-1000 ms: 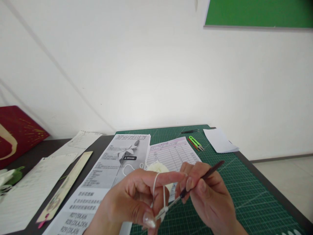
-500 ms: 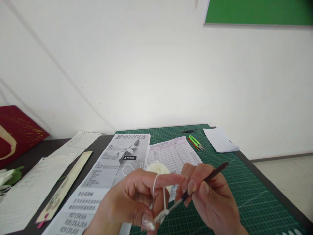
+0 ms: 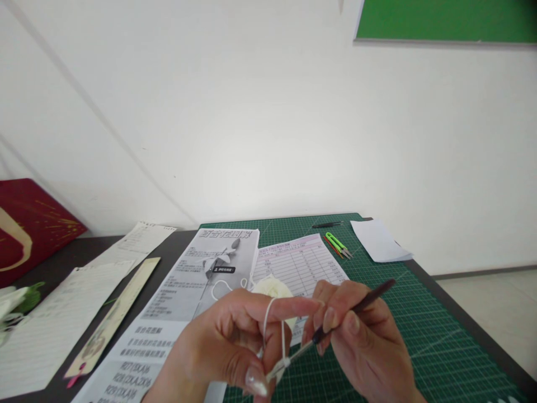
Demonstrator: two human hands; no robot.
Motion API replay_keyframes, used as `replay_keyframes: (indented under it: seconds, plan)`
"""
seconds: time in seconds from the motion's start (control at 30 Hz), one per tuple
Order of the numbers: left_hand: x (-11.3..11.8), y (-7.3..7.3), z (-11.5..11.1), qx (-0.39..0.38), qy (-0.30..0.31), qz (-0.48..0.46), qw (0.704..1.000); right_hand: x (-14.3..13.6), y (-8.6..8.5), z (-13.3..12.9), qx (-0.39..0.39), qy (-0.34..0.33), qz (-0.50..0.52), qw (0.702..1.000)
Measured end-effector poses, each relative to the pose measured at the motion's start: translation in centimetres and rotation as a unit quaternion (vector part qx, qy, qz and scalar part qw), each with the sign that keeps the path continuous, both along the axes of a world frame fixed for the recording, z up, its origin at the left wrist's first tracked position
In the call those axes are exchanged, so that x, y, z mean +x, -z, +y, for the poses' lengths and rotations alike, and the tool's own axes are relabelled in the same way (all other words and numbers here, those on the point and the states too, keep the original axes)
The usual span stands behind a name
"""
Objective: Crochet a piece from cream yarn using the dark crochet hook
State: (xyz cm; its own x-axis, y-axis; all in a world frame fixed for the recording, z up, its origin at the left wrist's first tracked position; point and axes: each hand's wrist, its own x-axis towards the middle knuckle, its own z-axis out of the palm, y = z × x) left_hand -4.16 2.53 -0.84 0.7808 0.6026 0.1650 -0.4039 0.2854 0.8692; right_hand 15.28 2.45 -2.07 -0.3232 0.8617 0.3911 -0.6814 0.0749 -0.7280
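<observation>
My left hand pinches a small piece of white crochet work between thumb and fingers, with the white yarn looped over its outstretched index finger. In my right hand is a crochet hook with a dark handle, held like a pen. The hook's metal shaft runs down left into the crochet work; its tip is hidden there. My left index fingertip reaches to the right fingers. Behind the left hand sits a ball of cream yarn, partly covered by it.
On the green cutting mat lie printed sheets, green thread snips, black tweezers and folded white paper. To the left are lined paper, a bookmark, green-and-white crochet pieces and a red bag.
The view has shifted slightly. Both hands keep nearly the same pose, the hook still in the crochet work and the yarn still over the left index finger.
</observation>
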Motion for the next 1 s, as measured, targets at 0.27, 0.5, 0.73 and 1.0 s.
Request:
replay_keyframes:
  seconds: [0.27, 0.5, 0.73, 1.0]
  plan:
    - [-0.2, 0.2, 0.0, -0.011, 0.016, -0.01, 1.0, 0.1, -0.5, -0.1, 0.063, 0.049, -0.031, 0.996]
    - [-0.1, 0.7, 0.3, 0.006, 0.016, -0.015, 1.0, 0.7, -1.1, -0.4, 0.129, 0.107, -0.079, 0.983]
    - [0.1, 0.4, 0.2, -0.018, 0.005, 0.001, 1.0, 1.1, -2.0, -1.0, 0.209, 0.18, -0.141, 0.951]
    - [-0.2, 0.4, 0.0, -0.02, -0.019, 0.03, 0.999, 2.0, -3.3, -1.4, 0.342, 0.194, -0.237, 0.888]
